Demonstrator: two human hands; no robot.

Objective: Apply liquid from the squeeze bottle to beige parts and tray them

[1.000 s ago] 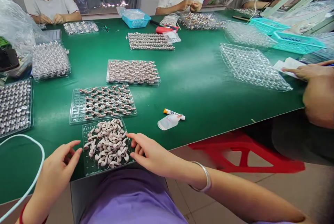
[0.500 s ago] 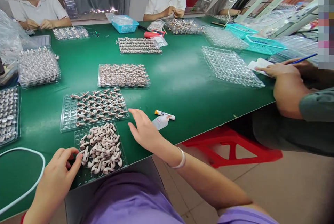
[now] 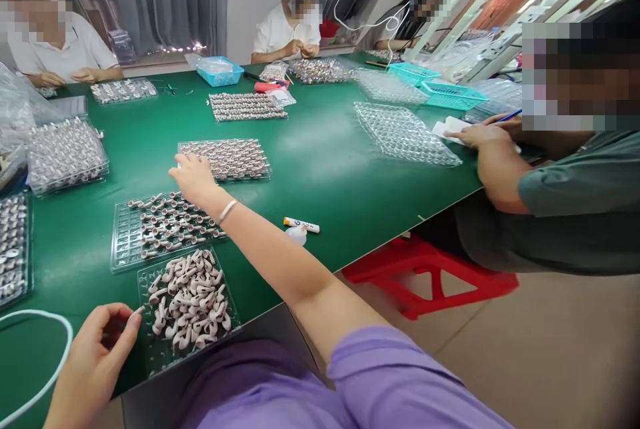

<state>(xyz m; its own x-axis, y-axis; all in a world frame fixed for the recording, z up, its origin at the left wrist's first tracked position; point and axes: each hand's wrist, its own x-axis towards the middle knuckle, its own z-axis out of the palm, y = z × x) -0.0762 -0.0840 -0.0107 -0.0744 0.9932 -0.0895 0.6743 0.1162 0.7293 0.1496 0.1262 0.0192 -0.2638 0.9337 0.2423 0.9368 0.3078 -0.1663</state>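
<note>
Head view: a broad green desk (image 3: 320, 176) stretches across the room, and at its right side a co-worker in a grey-green sleeve (image 3: 530, 192) leans over some white paper (image 3: 447, 128), near a red stool (image 3: 385, 268); a see-through plastic tray (image 3: 405, 132) lies on the desk just left of that co-worker's hands. In front of the person stand three more trays in a slanting row: a middle tray (image 3: 127, 229), partly filled with rows of pale, earbud-shaped pieces, its left columns bare; a near tray (image 3: 150, 349) at the desk edge, with a loose pile (image 3: 193, 296) of the same pieces heaped in it; and a far tray (image 3: 265, 176), filled with close rows of them. The left hand (image 3: 93, 356) is just left of the near tray, fingers curled, thumb and index tips close together, though I cannot tell if they pinch anything. The right hand (image 3: 197, 179) reaches across the middle tray to the left end of the far tray, its fingers bent and slightly apart; whether they touch it I cannot tell. Beside the forearm lie a white tube (image 3: 301, 224) with an orange end and a small translucent bottle (image 3: 297, 236), partly hidden, and a slim silvery bangle (image 3: 227, 210) circles the right wrist
</note>
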